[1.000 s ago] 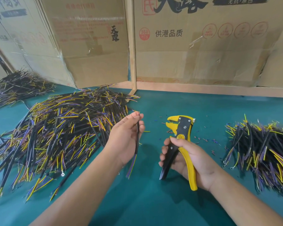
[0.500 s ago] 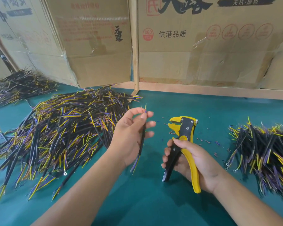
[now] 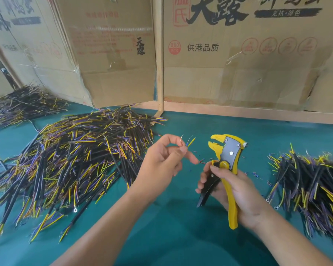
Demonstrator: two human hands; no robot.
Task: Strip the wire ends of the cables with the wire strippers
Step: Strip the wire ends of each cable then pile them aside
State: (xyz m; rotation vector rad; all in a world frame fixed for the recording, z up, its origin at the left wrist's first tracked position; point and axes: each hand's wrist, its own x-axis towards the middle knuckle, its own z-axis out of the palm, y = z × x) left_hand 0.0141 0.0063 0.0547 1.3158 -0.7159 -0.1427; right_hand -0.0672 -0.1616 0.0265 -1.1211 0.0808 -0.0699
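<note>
Head view: a worker at a green bench (image 3: pixel 167 223) readies one cable for stripping. The left hand (image 3: pixel 161 162) pinches a cable (image 3: pixel 188 144) between thumb and curled fingers, so that only its thin yellow, blue and pale wire ends fan out above the fingertips; the rest of the cable is hidden behind the hand. The right hand (image 3: pixel 236 191) is wrapped round the yellow and black handles of the strippers (image 3: pixel 226 160), which stand nearly upright with the jaws parted at the top and turned toward the cable. Cable ends and jaws are near each other but apart.

The step in hand appears to be the presenting of wire ends to the tool, with no cut yet begun. The next move would call for bringing one wire end into the open jaws, seating it squarely, and then squeezing the handles; the splayed ends may need separating so that only one enters.

A large pile (image 3: pixel 69 160) of black cables with yellow and purple ends lies to the left of the hands, a smaller heap (image 3: pixel 311 181) to the right, and another (image 3: pixel 21 104) at far left. Small bits of insulation (image 3: pixel 258 174) dot the bench near the tool. Printed cardboard (image 3: pixel 229 64) walls the bench behind.
</note>
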